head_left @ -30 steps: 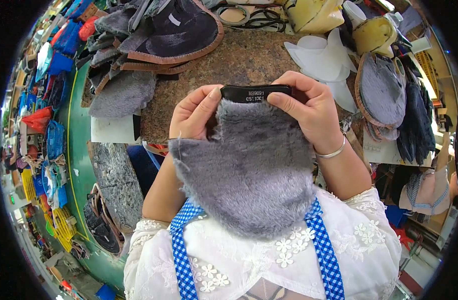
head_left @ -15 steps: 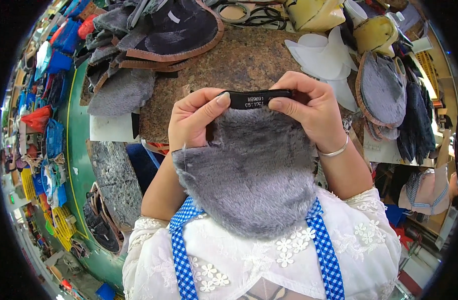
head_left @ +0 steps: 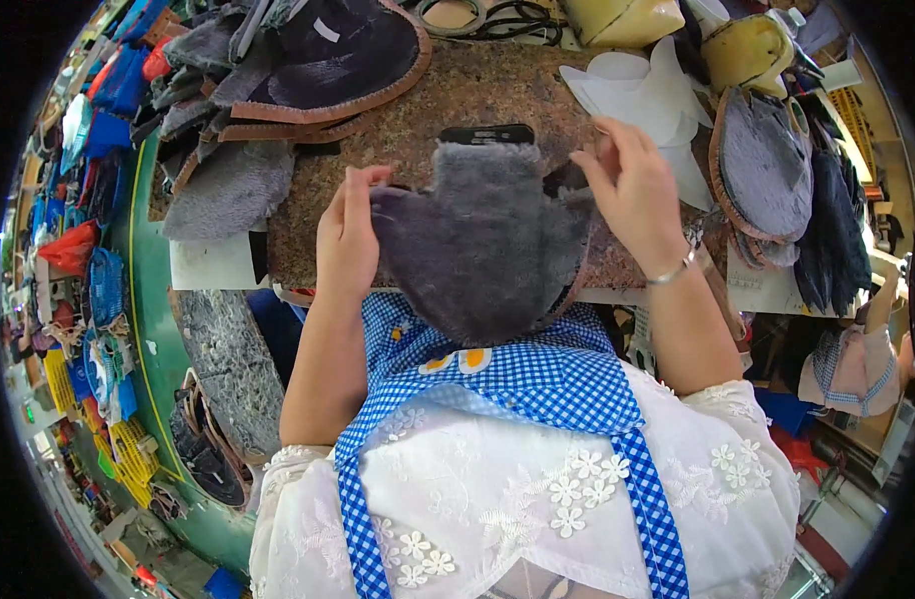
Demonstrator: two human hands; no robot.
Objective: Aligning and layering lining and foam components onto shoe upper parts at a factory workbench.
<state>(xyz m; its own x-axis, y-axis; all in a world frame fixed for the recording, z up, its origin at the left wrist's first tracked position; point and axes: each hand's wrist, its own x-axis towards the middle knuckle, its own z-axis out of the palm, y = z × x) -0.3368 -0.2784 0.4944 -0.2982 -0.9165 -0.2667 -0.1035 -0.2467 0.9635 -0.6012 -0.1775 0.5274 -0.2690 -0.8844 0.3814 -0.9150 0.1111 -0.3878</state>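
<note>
as hands (head_left: 639, 200) flank it — grey fleece (head_left: 482, 235) lies between

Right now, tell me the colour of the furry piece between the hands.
Dark grey; the furry piece shows best in the head view.

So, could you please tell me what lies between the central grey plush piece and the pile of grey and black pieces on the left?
The left hand and some speckled brown tabletop, in the head view.

One black-tabbed fleece piece (head_left: 485, 230), two yellow jugs (head_left: 743, 55)
</note>
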